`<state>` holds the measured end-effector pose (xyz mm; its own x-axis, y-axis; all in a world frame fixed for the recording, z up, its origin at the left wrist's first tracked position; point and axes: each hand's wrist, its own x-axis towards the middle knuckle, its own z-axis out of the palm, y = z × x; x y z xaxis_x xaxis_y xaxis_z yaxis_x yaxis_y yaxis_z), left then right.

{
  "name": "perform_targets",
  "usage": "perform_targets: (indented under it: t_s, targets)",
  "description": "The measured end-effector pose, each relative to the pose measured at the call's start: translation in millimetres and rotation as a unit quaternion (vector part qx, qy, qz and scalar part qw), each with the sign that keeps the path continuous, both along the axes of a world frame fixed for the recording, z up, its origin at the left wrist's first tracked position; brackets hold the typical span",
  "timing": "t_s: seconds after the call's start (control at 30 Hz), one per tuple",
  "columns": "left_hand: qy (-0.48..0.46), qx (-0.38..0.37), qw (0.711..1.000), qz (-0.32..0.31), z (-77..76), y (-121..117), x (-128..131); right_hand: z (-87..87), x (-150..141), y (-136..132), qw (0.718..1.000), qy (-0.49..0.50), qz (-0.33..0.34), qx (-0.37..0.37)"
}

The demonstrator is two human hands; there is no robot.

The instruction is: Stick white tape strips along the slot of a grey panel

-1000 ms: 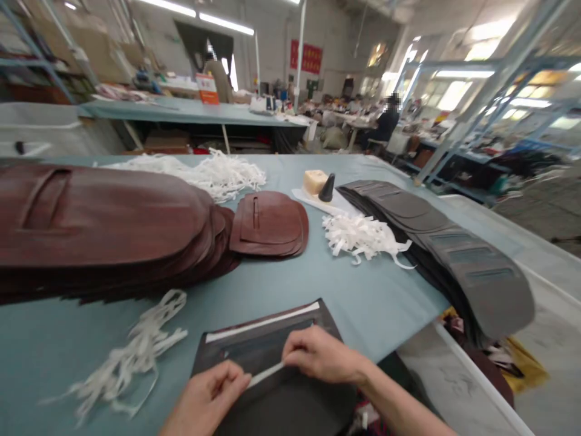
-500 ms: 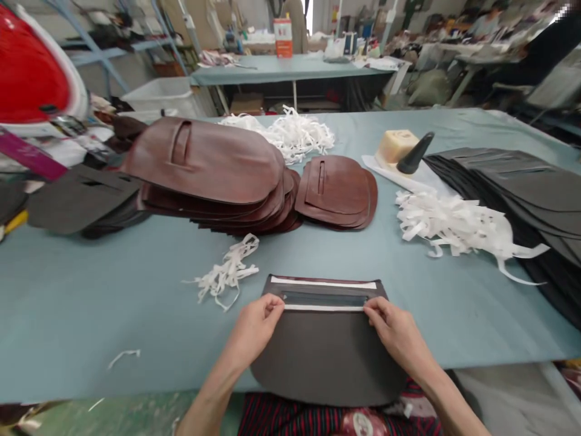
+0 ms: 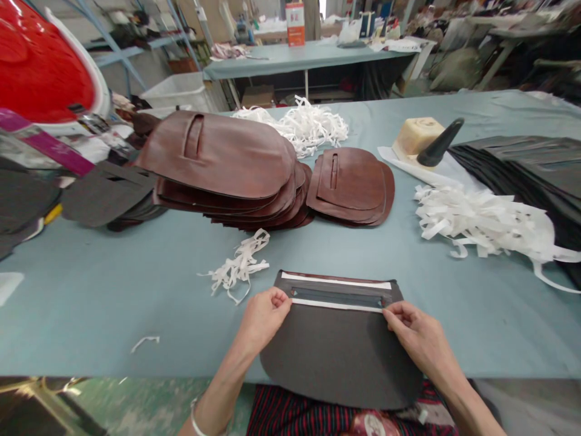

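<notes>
Clock hub: dark panel (image 3: 340, 357), near table (image 3: 91, 303) edge, lower end overhanging.
Brown stack (image 3: 227, 160): 11 o'clock, slotted pieces, rounded ends.
Loose white strips (image 3: 242, 263): between 10 and 11, tangled, near left hand.
Left hand (image 3: 263, 319): 10 o'clock, thumb and finger pinching left end of narrow white strip (image 3: 336, 306).
Narrow white strip: across panel toward 12, just below dark slot.
Small brown stack (image 3: 354, 178): 12 o'clock.
Right hand (image 3: 418, 333): 2 o'clock, pinching strip's right end.
White strip heap (image 3: 490, 221): between 1 and 2.
</notes>
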<state>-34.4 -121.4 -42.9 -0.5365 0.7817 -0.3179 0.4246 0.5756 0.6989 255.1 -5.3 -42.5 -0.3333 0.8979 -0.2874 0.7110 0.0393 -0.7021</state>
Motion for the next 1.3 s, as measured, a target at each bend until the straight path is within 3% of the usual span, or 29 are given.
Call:
perform_targets:
  t_s: [0.37,0.7,0.83,0.93,1.03,1.2,1.3]
  targets:
    - [0.024,-0.039,0.999,-0.012,5.8,4,2,-1.6,-2,0,1.0,0.007,-0.027,-0.015]
    - [0.104,-0.086,0.991,-0.024,10.0,6,10,-9.2,-2,1,0.999,0.025,-0.046,0.002]
    - [0.189,0.012,0.981,-0.031,1.7,2,21,-11.3,0,2,0.997,0.053,-0.058,-0.005]
    - [0.269,0.101,0.955,-0.067,-5.7,-4,32,-11.6,1,2,0.996,0.06,-0.069,-0.003]
    - [0.348,0.144,0.92,-0.106,-11.8,-15,39,-9.5,0,0,0.995,0.064,-0.075,0.007]
    - [0.42,0.088,0.872,-0.236,-14.4,-32,47,-4.5,-5,-1,0.995,0.025,-0.082,0.041]
    - [0.477,0.03,0.839,-0.259,-7.1,-33,59,-2.1,-9,-1,0.994,-0.015,-0.082,0.069]
